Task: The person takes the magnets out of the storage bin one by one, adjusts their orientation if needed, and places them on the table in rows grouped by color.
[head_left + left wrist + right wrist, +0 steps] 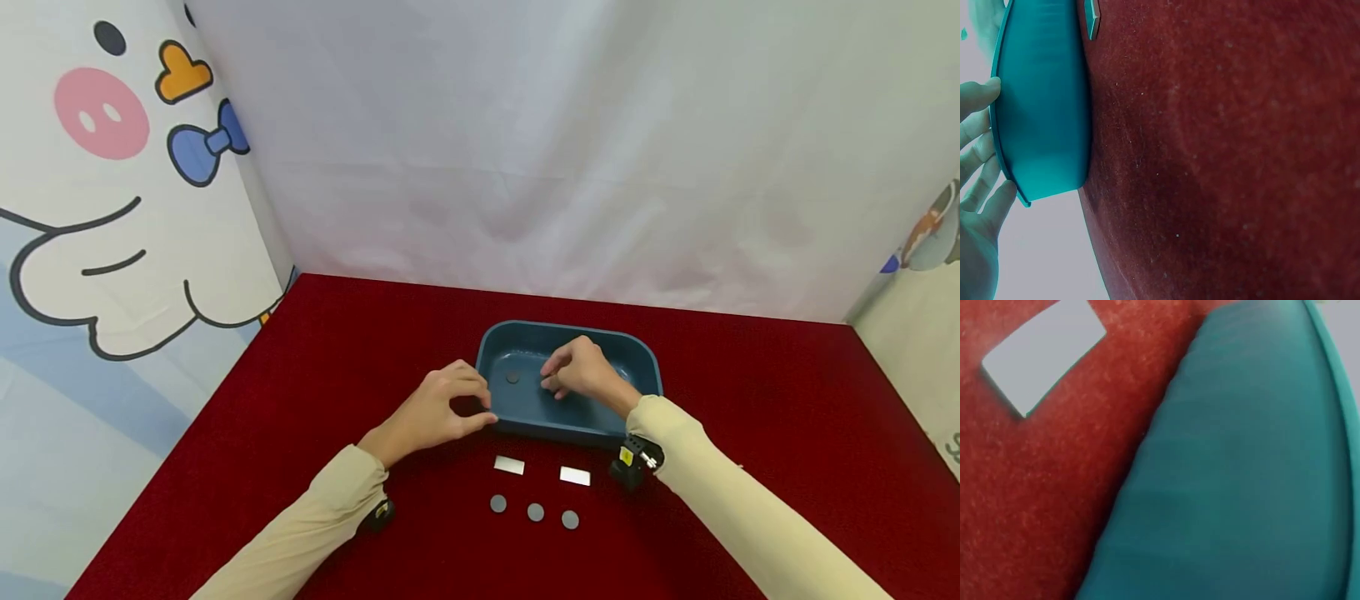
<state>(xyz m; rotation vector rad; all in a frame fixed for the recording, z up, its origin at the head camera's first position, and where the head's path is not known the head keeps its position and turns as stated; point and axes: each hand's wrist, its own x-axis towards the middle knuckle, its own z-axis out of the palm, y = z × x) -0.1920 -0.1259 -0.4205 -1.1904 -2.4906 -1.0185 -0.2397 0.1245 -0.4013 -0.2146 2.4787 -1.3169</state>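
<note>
A dark blue rectangular tray (pixel 645 354) with rounded corners stands on the red cloth. At its front left corner my left hand (pixel 442 408) holds the rim, thumb toward the front and fingers curled along the left side. The left wrist view shows that hand's fingertips (pixel 1005 190) against the rim. Inside the tray, my right hand (pixel 581 371) points down and left with bent fingers; whether something small sits between them cannot be seen. Left of it a small dark disc (pixel 513 377) lies on the tray floor. In the right wrist view only the tray's outer wall (pixel 1222 462) shows, without the hand.
In front of the tray lie two silvery rectangular pieces, a left one (pixel 509 465) and a right one (pixel 575 476). Closer still, three grey discs (pixel 536 512) form a row on the red cloth (pixel 390 333). A white curtain (pixel 525 167) hangs behind the table.
</note>
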